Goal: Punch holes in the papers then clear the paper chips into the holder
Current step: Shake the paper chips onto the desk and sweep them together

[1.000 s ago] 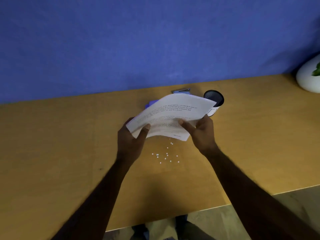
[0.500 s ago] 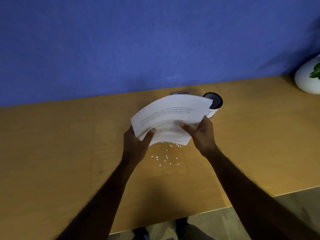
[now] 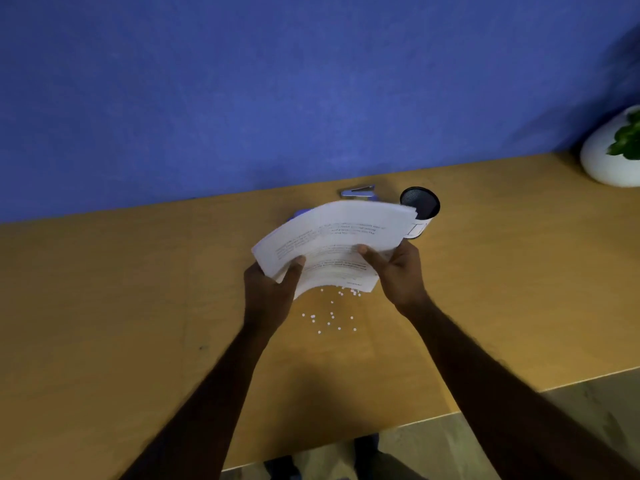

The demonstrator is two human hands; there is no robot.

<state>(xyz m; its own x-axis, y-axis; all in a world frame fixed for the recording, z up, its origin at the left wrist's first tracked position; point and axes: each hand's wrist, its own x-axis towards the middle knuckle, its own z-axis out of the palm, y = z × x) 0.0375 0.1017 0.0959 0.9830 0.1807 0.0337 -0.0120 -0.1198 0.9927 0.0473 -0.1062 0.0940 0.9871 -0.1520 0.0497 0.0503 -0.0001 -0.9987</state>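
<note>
A stack of printed white papers is held curved above the wooden desk. My left hand grips its near left corner and my right hand grips its near right edge, thumbs on top. Several small white paper chips lie scattered on the desk just below the papers' near edge. The black mesh holder stands behind the papers' far right corner, partly hidden by them. A blue hole punch sits behind the papers, mostly hidden.
A blue partition wall runs along the desk's far edge. A white pot with a green plant stands at the far right. The desk's near edge runs diagonally at the lower right, with floor beyond.
The papers have been bent more and shifted slightly toward me, with the left hand regripping the corner. More chips lie near the papers' lower edge.
</note>
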